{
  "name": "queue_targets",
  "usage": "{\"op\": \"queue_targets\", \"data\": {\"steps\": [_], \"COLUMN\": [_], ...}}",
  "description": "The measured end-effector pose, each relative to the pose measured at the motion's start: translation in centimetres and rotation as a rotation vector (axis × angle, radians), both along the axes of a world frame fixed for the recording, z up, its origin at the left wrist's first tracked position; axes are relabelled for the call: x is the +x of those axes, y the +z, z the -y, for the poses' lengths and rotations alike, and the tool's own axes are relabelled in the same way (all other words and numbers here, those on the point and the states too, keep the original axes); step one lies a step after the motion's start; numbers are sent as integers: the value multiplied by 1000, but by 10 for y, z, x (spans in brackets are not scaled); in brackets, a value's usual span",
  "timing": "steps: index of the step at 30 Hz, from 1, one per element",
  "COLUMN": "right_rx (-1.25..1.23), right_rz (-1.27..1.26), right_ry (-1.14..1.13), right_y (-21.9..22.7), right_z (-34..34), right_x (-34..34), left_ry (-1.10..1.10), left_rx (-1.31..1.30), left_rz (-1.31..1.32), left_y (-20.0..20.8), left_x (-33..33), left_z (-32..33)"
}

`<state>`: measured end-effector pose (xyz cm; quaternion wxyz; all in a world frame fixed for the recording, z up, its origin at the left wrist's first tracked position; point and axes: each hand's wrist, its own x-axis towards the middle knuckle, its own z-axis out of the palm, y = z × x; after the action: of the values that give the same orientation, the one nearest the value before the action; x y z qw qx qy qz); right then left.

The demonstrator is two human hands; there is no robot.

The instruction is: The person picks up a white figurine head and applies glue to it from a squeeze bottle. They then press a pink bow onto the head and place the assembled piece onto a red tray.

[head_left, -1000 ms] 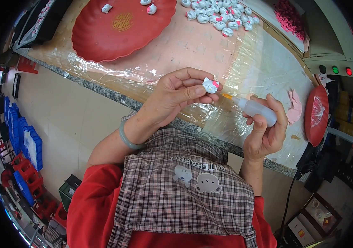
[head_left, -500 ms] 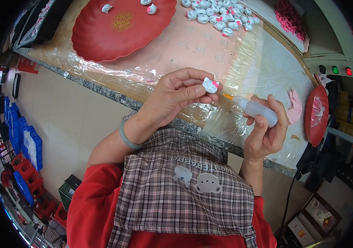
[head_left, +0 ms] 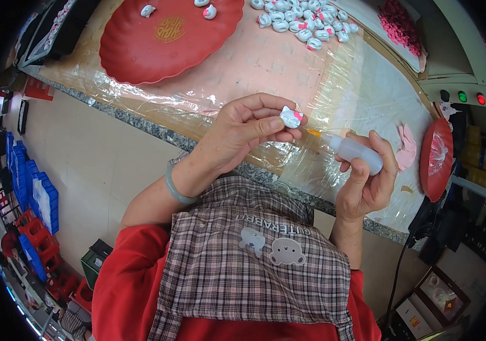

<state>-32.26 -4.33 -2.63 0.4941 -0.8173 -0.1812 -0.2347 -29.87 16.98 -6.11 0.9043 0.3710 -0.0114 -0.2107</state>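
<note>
Between the thumb and fingers of my left hand [head_left: 254, 126] is a small white cat-head piece [head_left: 290, 117] with a pink bow, its face turned up. My right hand [head_left: 369, 181] grips a translucent squeeze bottle [head_left: 359, 156] with an orange needle tip [head_left: 314, 132]. That tip points at the fingers of my left hand, just beside the cat-head piece; whether it touches cannot be made out. Farther back on the table lies a pile of similar white cat-head pieces [head_left: 305, 20], some showing pink bows.
A red scalloped tray [head_left: 140, 57] holding a few cat heads stands at the back left. At the right are a pink cloth scrap [head_left: 406, 149], a red dish [head_left: 435, 159], a heap of pink bits [head_left: 397, 28] and a machine with lit buttons [head_left: 463, 95]. Plastic film covers the table [head_left: 265, 62].
The cat-head piece has turned slightly in my left fingers. Both hands and the bottle stay almost where they were.
</note>
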Motion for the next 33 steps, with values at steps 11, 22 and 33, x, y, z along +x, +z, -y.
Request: {"op": "queue_targets", "data": {"steps": [11, 22, 33], "right_rx": [-49, 243, 705], "right_rz": [-22, -78, -680], "right_ry": [9, 9, 69], "right_y": [-1, 3, 20], "right_z": [1, -3, 38], "right_x": [-2, 6, 42], "left_ry": [-3, -35, -17], "left_rx": [1, -20, 9], "left_rz": [-8, 5, -57], "left_y": [-2, -1, 3], "left_x": [-2, 5, 9], "left_z": [0, 0, 2]}}
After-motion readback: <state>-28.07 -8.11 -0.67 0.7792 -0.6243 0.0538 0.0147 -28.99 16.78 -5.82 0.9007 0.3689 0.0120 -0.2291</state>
